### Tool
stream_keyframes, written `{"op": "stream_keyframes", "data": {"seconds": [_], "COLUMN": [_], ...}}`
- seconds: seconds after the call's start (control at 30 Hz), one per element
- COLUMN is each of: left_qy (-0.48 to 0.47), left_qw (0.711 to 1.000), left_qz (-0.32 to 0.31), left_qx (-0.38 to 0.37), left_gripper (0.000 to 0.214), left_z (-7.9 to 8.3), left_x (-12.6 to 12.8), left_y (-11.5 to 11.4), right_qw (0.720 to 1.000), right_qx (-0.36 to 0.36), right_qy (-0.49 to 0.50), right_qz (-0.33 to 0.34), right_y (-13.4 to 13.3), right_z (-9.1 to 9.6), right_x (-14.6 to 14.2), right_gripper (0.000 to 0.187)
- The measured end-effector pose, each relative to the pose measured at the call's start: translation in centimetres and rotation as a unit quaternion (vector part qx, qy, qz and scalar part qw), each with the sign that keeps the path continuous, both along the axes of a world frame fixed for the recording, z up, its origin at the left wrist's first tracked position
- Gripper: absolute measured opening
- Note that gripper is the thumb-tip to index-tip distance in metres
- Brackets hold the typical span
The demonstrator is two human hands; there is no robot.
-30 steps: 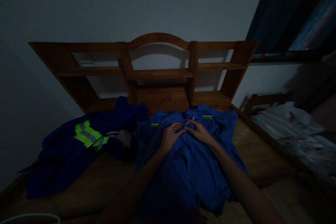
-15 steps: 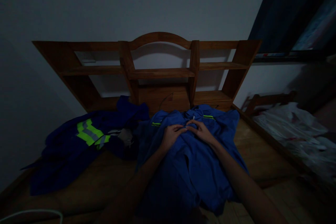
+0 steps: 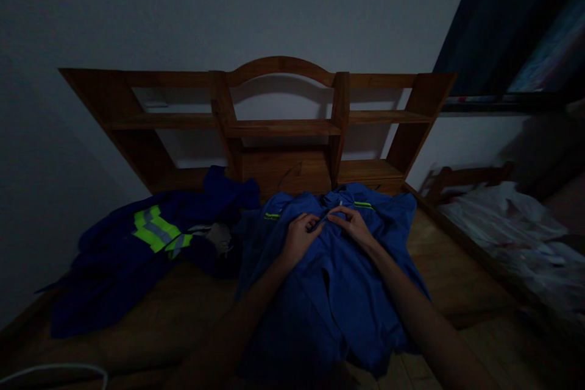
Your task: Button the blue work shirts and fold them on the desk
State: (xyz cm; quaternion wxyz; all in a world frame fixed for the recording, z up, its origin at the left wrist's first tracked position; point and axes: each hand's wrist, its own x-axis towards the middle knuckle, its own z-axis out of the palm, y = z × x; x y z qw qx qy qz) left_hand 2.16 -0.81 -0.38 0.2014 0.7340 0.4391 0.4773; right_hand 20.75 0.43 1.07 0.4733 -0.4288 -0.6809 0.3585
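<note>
A blue work shirt (image 3: pixel 365 286) with thin yellow-green stripes on its chest lies spread out in front of me. My left hand (image 3: pixel 300 234) is closed, its fingers gripping the front edge of the shirt below the collar. Close beside it, my right hand (image 3: pixel 351 224) pinches the same strip of cloth between thumb and fingers. The lifted edge runs slantwise between both hands. A small pale spot, perhaps a label, shows at the collar (image 3: pixel 340 202). Any button under my fingers is too small and dark to make out.
A darker blue garment (image 3: pixel 114 268) with reflective yellow-green bands lies crumpled at the left. Behind stands a wooden shelf unit (image 3: pixel 283 128) against the wall. White plastic bags (image 3: pixel 507 213) are heaped at the right, beyond the wooden edge. A pale cable (image 3: pixel 59 367) curves at bottom left.
My hands have drawn slightly apart, and my left fingers have curled more. The shirt's edge between them is now raised and slanted. The rest of the garment lies as before.
</note>
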Motion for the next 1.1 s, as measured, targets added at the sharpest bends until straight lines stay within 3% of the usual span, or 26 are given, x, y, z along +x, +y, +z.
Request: {"op": "stream_keyframes", "data": {"seconds": [0.07, 0.13, 0.27, 0.4, 0.5, 0.6, 0.67, 0.77, 0.83, 0.9, 1.1], "left_qy": [-0.021, -0.043, -0.044, -0.005, -0.037, -0.084, -0.094, -0.082, -0.066, -0.056, -0.089], "left_qw": [0.998, 0.985, 0.914, 0.882, 0.867, 0.892, 0.920, 0.956, 0.969, 0.973, 0.958], "left_qz": [-0.023, -0.104, -0.278, -0.317, -0.341, -0.312, -0.269, -0.199, -0.168, -0.157, -0.211], "left_qx": [-0.055, -0.135, -0.293, -0.347, -0.361, -0.317, -0.269, -0.200, -0.170, -0.159, -0.173], "left_gripper": [0.021, 0.026, 0.037, 0.046, 0.040, 0.032, 0.027, 0.024, 0.022, 0.019, 0.018], "left_z": [0.5, 1.2, 2.6, 2.8, 2.0, 1.0, 0.6, 0.5, 0.6, 0.8, 1.2], "left_x": [-0.5, -1.2, -2.5, -2.5, -2.0, -1.5, -1.5, -1.8, -2.0, -2.1, -1.9], "left_y": [0.0, -0.1, -0.7, -1.2, -1.2, -0.7, -0.1, 0.6, 0.8, 0.9, 0.6], "right_qw": [0.998, 0.991, 0.978, 0.969, 0.956, 0.922, 0.907, 0.918, 0.932, 0.944, 0.981], "right_qx": [0.000, 0.004, 0.024, 0.038, 0.051, 0.153, 0.231, 0.281, 0.269, 0.243, 0.135], "right_qy": [0.024, 0.043, 0.056, 0.041, -0.017, -0.085, -0.136, -0.208, -0.230, -0.222, -0.140], "right_qz": [-0.060, -0.124, -0.198, -0.241, -0.289, -0.347, -0.325, -0.189, -0.080, -0.012, 0.010], "right_y": [0.5, 1.1, 2.0, 2.3, 1.7, 0.2, -1.0, -2.3, -2.6, -2.3, -0.9], "right_z": [-0.3, -0.6, -1.2, -1.7, -1.4, 0.1, 1.3, 2.4, 2.2, 1.6, 0.0], "right_x": [0.6, 1.3, 2.7, 3.6, 3.5, 2.5, 1.3, -0.5, -1.4, -1.8, -1.1], "right_gripper": [0.033, 0.036, 0.038, 0.037, 0.040, 0.040, 0.032, 0.022, 0.025, 0.029, 0.023]}}
